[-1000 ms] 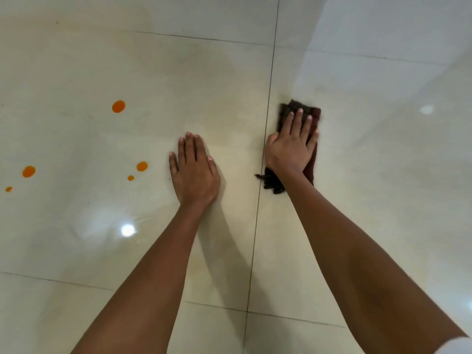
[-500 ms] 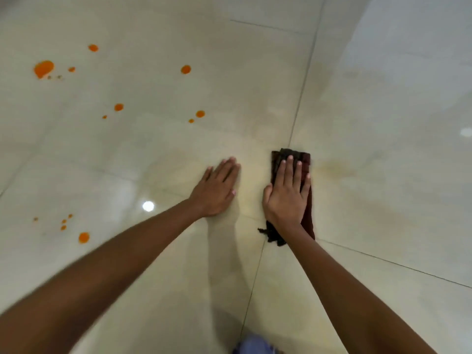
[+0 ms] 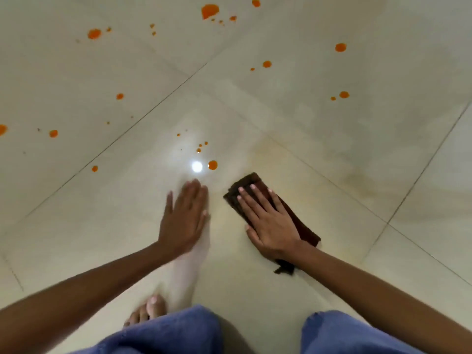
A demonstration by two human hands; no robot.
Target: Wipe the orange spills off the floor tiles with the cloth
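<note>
- Right hand point(image 3: 270, 223): palm down, fingers spread flat, pressing the dark cloth point(image 3: 301, 223) onto the floor tiles point(image 3: 357, 251); nothing gripped.
- Left hand point(image 3: 185, 218): flat on the tile just left of the cloth, fingers extended and close together, holding nothing.
- Orange spills point(image 3: 212, 164): the nearest drop lies just beyond the hands beside a light reflection point(image 3: 197, 166); others scattered farther out.
- Bare foot point(image 3: 149, 311) and blue trouser legs point(image 3: 163, 333) at the bottom edge.
</note>
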